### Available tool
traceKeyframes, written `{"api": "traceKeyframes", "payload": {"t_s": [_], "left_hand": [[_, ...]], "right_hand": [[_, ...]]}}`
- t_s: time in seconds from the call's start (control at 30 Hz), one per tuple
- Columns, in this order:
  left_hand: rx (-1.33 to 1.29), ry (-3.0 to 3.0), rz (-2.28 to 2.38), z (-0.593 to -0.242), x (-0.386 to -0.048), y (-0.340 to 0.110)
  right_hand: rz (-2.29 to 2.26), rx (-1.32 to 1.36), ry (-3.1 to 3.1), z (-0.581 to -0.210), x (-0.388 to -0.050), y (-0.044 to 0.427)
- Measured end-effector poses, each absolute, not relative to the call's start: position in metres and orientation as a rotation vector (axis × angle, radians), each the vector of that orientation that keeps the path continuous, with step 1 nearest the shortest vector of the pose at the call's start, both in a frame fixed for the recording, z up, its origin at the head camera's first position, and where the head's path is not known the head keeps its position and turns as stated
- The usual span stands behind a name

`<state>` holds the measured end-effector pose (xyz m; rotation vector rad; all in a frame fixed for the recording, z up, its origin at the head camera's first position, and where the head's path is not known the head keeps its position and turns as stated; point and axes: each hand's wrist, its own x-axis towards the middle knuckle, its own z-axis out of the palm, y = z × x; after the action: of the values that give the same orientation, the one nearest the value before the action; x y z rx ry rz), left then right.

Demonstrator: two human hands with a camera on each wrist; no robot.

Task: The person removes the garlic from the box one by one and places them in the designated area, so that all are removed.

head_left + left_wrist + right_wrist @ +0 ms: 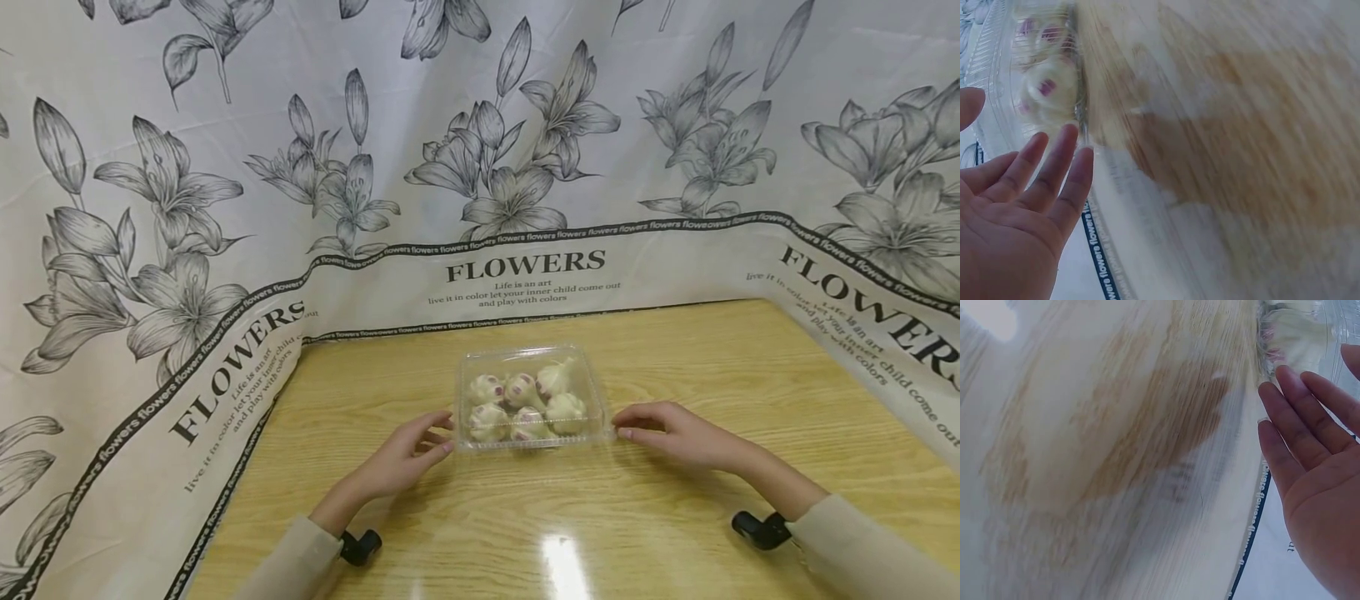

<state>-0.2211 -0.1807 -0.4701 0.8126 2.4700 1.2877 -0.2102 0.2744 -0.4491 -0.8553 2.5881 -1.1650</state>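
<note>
On the wooden table stands a clear plastic clamshell box (pixel 504 362), its lid down. Inside lie several pale, bulb-shaped pieces (pixel 566 411) with purple patches; their exact kind is hard to tell. My left hand (pixel 408 454) is at the box's left side, fingers spread and loosely bent. On the opposite side, my right hand (pixel 671 433) has its fingertips close to the lower right corner. Whether the fingertips touch the plastic, I cannot tell. Both wrist views show the palms bare, with the left fingers (pixel 1060 162) and right fingers (pixel 1300 419) extended beside the box.
The table (pixel 480 517) has a glossy wood-grain surface with a bright reflection near the front. A white cloth (pixel 525 287) printed with flowers and lettering stands along the back and both sides. Each wrist carries a small black device (pixel 362 547).
</note>
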Motion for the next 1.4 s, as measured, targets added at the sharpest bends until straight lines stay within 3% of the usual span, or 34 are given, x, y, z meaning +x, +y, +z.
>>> {"api": "traceKeyframes", "payload": {"t_s": [1.4], "left_hand": [[0.563, 2.043, 1.643, -0.481, -0.220, -0.176]], "right_hand": [[-1.412, -0.798, 2.239, -0.453, -0.215, 0.270]]}}
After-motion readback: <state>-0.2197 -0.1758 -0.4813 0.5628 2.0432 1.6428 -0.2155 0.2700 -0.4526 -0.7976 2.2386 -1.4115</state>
